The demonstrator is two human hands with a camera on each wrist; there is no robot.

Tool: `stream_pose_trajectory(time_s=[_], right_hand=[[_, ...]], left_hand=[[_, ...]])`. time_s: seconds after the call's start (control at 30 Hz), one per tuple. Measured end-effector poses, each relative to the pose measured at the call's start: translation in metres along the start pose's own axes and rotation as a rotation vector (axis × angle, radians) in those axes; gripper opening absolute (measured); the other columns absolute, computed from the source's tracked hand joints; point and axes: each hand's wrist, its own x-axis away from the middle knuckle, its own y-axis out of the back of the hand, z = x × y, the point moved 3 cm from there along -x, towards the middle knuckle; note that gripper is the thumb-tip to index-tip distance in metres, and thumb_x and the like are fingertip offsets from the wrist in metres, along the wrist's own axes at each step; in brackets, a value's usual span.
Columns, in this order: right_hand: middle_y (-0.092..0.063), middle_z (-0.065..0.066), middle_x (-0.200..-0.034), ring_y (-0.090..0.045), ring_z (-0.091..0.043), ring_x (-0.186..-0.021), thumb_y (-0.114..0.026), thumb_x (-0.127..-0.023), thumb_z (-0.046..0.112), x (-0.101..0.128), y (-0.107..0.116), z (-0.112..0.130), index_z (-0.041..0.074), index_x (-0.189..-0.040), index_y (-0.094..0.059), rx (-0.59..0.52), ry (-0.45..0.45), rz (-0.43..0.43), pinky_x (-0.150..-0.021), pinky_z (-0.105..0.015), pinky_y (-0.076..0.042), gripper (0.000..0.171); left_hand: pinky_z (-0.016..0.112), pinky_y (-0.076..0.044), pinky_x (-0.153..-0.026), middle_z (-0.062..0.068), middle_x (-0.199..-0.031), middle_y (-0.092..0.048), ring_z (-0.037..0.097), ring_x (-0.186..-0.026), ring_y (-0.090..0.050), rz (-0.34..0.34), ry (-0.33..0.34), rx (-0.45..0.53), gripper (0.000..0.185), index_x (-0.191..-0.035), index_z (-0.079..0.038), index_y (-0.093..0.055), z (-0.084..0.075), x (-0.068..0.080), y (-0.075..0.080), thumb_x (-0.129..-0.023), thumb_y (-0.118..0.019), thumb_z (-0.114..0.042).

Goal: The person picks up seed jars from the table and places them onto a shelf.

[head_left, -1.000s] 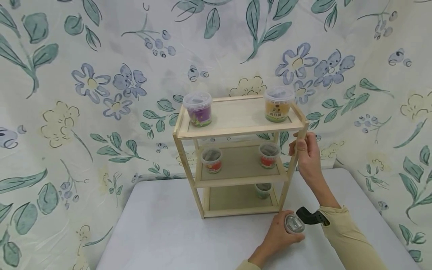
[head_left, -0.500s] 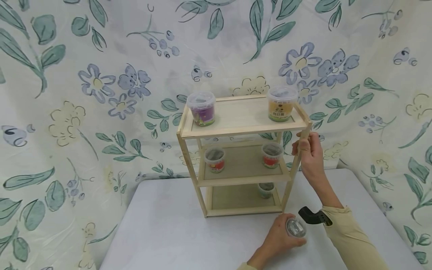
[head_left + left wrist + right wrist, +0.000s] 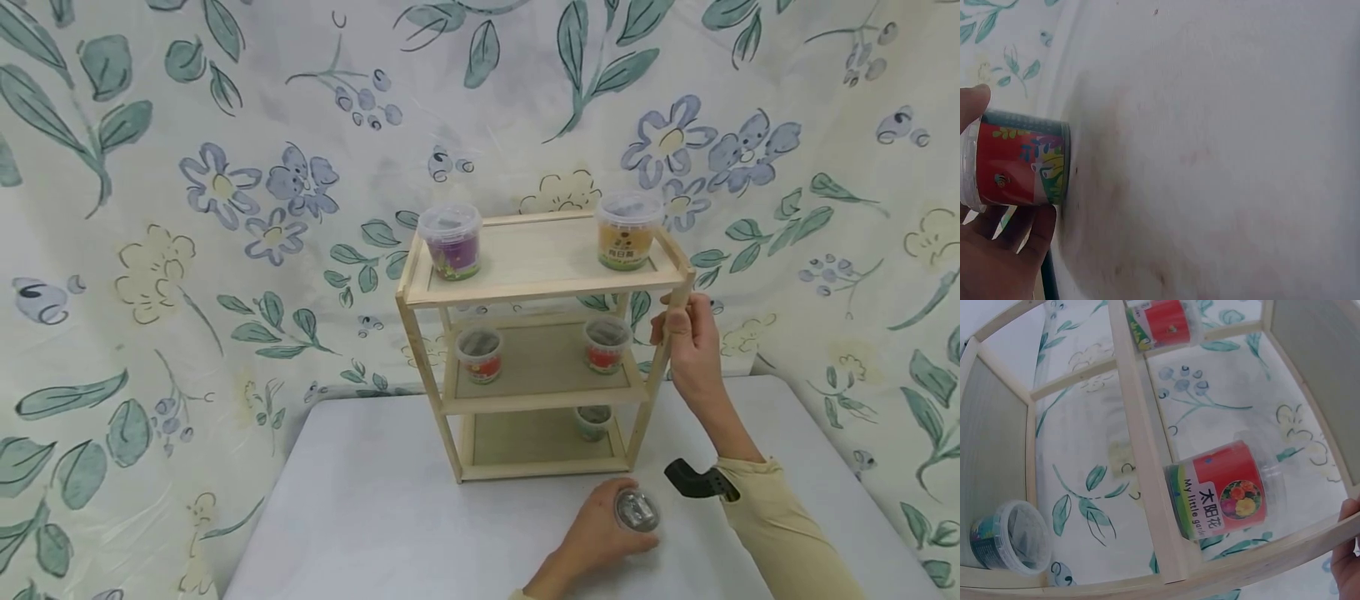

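Observation:
My left hand (image 3: 592, 533) grips a small clear-lidded plastic tub (image 3: 637, 509) in front of the shelf's right corner. In the left wrist view the tub (image 3: 1019, 159) shows a red label with a bee and coloured leaves, thumb on one side and fingers on the other. My right hand (image 3: 693, 346) holds the right front post of a three-tier wooden shelf (image 3: 525, 404), just below the top tier. In the right wrist view only part of that hand (image 3: 1347, 556) shows, at the frame (image 3: 1310, 547).
A purple tub (image 3: 453, 246) and a yellow tub (image 3: 626, 237) stand on the top tier. Two red-labelled tubs (image 3: 481, 358) (image 3: 604, 350) are on the middle one, and a greenish tub (image 3: 593, 423) sits at the bottom right. White table (image 3: 345, 500); floral cloth (image 3: 300, 100) behind.
My left hand has carried the tub a little to the left, away from the black wrist mount. The right hand keeps its hold on the post. The head view has shifted slightly.

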Motion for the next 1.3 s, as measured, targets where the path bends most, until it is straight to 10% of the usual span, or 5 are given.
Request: stream_pose_trajectory(time_s=[0.63, 0.87, 1.3], right_hand=[[-0.052, 0.004, -0.078, -0.049, -0.009, -0.068, -0.034, -0.106, 0.006, -0.001, 0.0, 0.003, -0.013, -0.119, -0.043, 0.044, -0.039, -0.005, -0.068, -0.024, -0.041, 0.024], [-0.053, 0.003, -0.077, -0.049, -0.01, -0.067, -0.035, -0.106, 0.007, 0.0, -0.005, 0.02, -0.016, -0.116, -0.04, 0.017, -0.011, 0.0, -0.068, -0.023, -0.041, 0.026], [-0.054, 0.001, -0.077, -0.05, -0.01, -0.066, -0.038, -0.106, 0.01, 0.0, 0.0, 0.001, -0.013, -0.118, -0.043, -0.016, 0.012, 0.001, -0.066, -0.024, -0.041, 0.027]], left_hand=[[0.046, -0.047, -0.098, 0.009, -0.126, -0.06, 0.029, -0.116, -0.058, -0.306, -0.051, 0.014, 0.07, -0.133, -0.008, -0.052, 0.039, -0.008, 0.11, -0.076, -0.082, -0.032], [0.051, -0.046, -0.098, 0.02, -0.129, -0.059, 0.036, -0.12, -0.056, -0.483, 0.083, 0.024, 0.072, -0.137, -0.002, -0.049, 0.059, -0.022, 0.144, -0.079, -0.08, -0.031], [0.049, -0.043, -0.104, 0.017, -0.13, -0.056, 0.033, -0.125, -0.052, -0.67, 0.156, 0.097, 0.078, -0.142, -0.007, -0.043, 0.097, -0.037, 0.164, -0.078, -0.079, -0.032]])
